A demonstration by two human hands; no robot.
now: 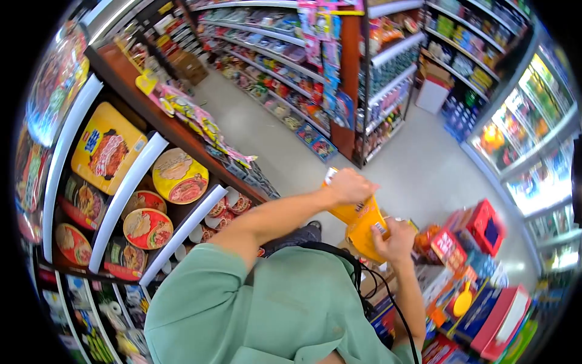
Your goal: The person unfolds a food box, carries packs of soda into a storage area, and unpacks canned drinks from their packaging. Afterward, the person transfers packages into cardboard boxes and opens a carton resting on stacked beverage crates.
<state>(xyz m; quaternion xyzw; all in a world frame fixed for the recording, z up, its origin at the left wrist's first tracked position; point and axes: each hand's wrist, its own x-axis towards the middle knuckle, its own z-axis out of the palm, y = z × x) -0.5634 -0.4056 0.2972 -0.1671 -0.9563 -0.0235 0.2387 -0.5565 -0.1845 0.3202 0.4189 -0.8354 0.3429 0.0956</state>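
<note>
Both my hands hold a yellow package (pixel 365 225) in front of my body, above the floor. My left hand (pixel 350 187) grips its upper end, with the fingers closed over the edge. Lower down and to the right, my right hand (pixel 397 241) has its thumb pressed on the package near a small white label. Dark print shows on the yellow surface between the two hands. The package hangs tilted, and its far side is hidden.
Shelves with a yellow box (pixel 108 148) and round noodle bowls (pixel 148 229) stand at the left. Another shelf unit (pixel 388 79) rises ahead. Stacked goods and a red box (pixel 486 228) lie at the lower right. Lit coolers (pixel 521 127) line the right side. Grey floor (pixel 273 145) shows between.
</note>
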